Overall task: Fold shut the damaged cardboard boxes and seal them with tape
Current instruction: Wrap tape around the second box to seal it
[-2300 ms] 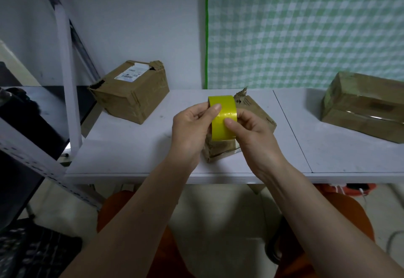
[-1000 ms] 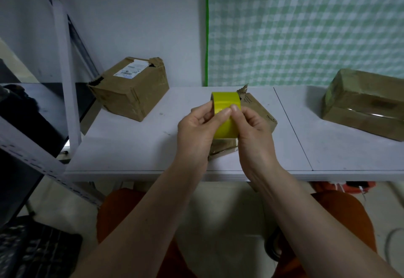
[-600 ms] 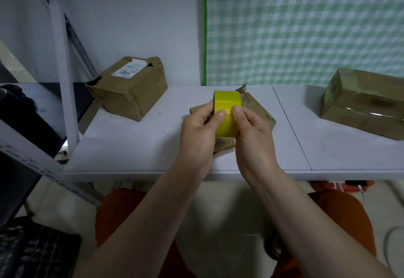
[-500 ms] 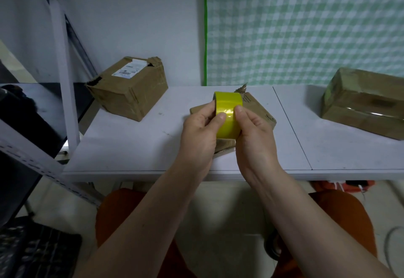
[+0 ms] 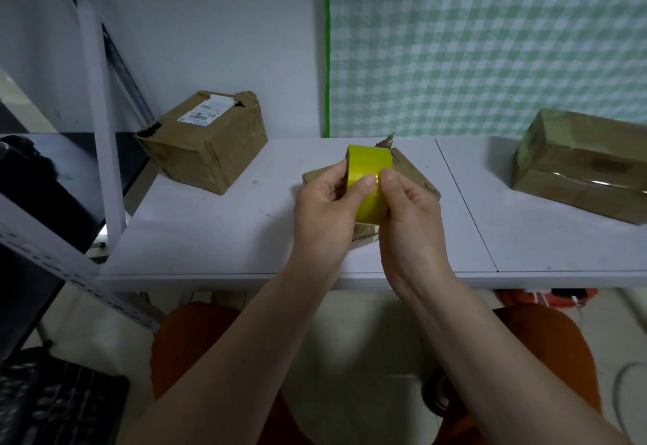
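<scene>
Above the middle of the white table (image 5: 210, 234), you held the yellow tape roll (image 5: 371, 178) in both hands. Your left hand (image 5: 325, 213) gripped its left side with curled fingers, the thumb lying on the yellow face. Your right hand (image 5: 409, 213) gripped the right side, its thumb tip pressed on the tape near the other thumb, probably feeling for the loose end. Directly behind the roll lay the small box (image 5: 413, 175) with a torn flap standing up at its back. A second damaged box (image 5: 206, 140) stood at the back left, and a third box (image 5: 581, 164) at the right, well apart.

I think the risk was this: if the nail lifted only a thin corner, the tape could split into a narrow strip. If the freed end then folded back, it could stick to itself.
</scene>
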Demonstrator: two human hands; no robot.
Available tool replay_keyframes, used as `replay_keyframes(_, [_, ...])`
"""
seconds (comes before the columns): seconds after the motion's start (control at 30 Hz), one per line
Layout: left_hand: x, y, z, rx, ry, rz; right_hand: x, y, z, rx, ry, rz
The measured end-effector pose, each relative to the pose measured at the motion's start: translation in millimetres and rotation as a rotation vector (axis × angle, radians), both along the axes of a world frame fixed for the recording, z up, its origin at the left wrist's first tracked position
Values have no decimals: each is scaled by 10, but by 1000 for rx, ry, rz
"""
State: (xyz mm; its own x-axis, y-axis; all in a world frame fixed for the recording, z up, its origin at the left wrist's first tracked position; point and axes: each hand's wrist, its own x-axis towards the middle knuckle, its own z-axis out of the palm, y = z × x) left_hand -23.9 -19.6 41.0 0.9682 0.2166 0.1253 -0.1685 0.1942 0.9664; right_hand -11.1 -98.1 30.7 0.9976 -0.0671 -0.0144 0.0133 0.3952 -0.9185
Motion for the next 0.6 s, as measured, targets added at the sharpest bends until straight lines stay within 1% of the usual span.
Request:
replay_keyframes(0.2, [70,43,17,-26,75,87,-72,-6,1,-144,-119,139])
replay_keyframes(0.37, [103,42,40,-68,160,158,-84,-3,21,-159,-126,166])
replay_keyframes(0.5, [117,53,35,-55,160,152,-94,15,60,-170,-96,95])
replay_keyframes(0.6, [82,23,3,21,114,114,-61,51,96,-130,-24,-12])
